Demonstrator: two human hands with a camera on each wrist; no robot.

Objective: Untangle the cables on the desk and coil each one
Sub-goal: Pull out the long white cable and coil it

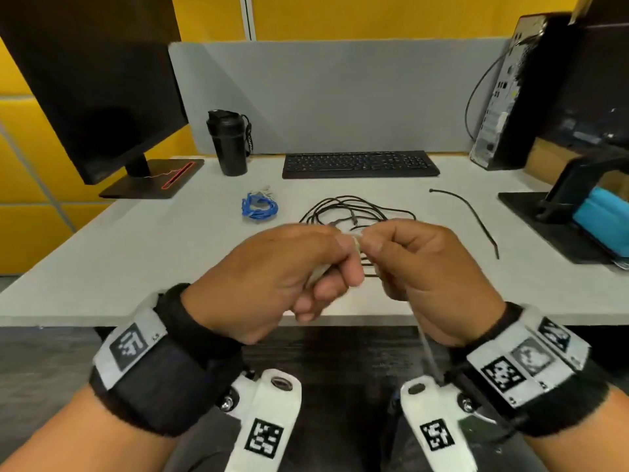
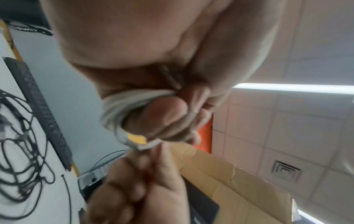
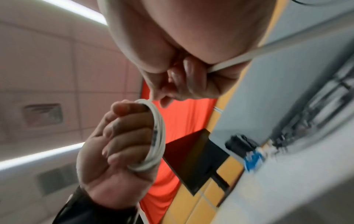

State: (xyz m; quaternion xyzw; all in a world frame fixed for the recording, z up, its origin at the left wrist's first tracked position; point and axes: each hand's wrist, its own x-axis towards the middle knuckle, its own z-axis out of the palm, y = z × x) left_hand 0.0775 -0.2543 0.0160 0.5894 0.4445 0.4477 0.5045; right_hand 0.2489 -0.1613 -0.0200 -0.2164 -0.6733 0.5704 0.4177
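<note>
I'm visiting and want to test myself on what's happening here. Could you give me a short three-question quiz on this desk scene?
1. True or false: the thin white cable is wound in loops around the left hand.
2. Which cable already lies coiled on the light grey desk: A the blue cable, B the loose black cable?
3. What does the right hand pinch?

Key: 1 true. 2 A. 3 The white cable's free strand.
</note>
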